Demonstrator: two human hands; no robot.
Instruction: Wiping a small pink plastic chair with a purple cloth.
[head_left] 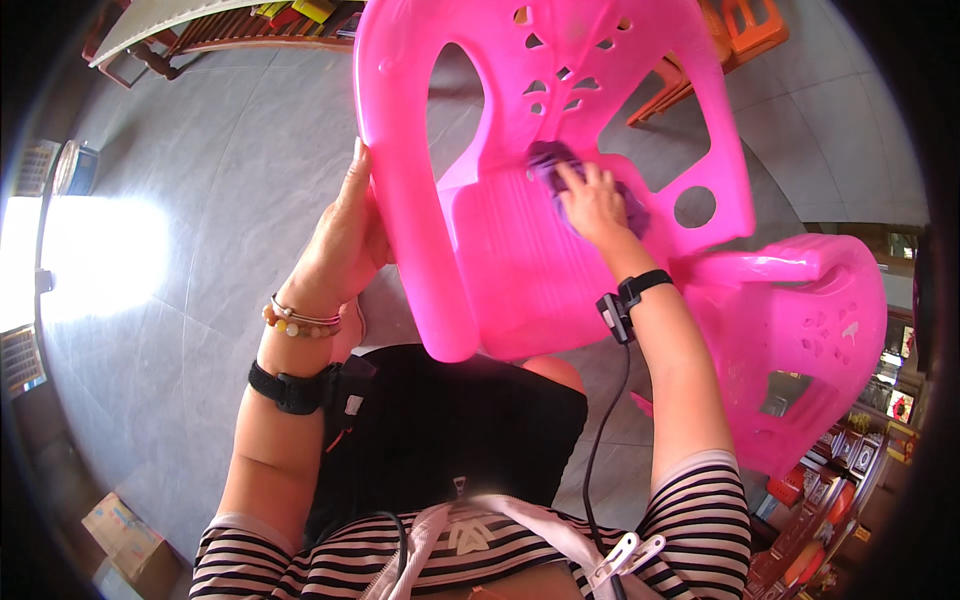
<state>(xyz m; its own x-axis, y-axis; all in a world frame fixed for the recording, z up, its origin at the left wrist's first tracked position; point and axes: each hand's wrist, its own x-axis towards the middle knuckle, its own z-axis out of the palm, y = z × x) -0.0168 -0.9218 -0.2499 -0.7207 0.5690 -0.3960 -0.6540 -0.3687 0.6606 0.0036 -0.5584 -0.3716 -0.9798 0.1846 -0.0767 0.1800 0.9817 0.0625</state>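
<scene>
- Right hand (598,210): fingers spread on purple cloth (548,160), near rear edge of seat (520,270)
- Left hand (340,240) beside pink chair (410,215); fingers hidden, I can't tell
- Hard push could tip it

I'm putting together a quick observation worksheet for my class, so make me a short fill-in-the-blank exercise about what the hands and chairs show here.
1. The left hand holds an armrest of a chair whose colour is ____.
2. Under the right hand, the bunched cloth is coloured ____.
3. A beaded bracelet circles the person's ____ wrist.
4. In the picture, a second chair is on the held one's ____ side.

Missing words: pink; purple; left; right.
</scene>
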